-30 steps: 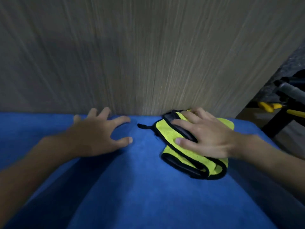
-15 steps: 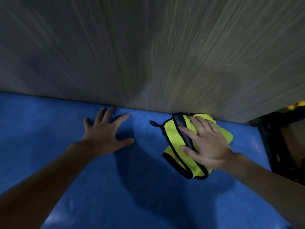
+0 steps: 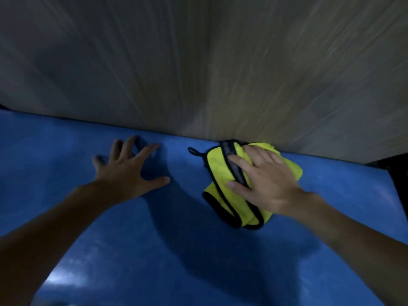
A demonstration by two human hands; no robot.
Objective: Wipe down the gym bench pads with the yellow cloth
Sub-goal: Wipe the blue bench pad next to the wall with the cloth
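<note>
Two hands are laid on the blue surface (image 3: 176, 261): yellow cloth (image 3: 218, 164) (black-trimmed) is pressed at the far edge by right hand (image 3: 267, 184), fingers (image 3: 241, 165) straight; left hand (image 3: 123, 175) splayed flat.

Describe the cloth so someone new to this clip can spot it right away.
Start at the blue pad filling the lower half. Along its far edge, toward the right, lies a folded cloth under the flat right hand. It is the only bright yellow thing, trimmed in black, with a loop on its left.

A blurred grey-brown wood-grain surface (image 3: 198, 62) is seen beyond the right hand (image 3: 267, 184); a dark object (image 3: 398, 184) is glimpsed to its right.
</note>
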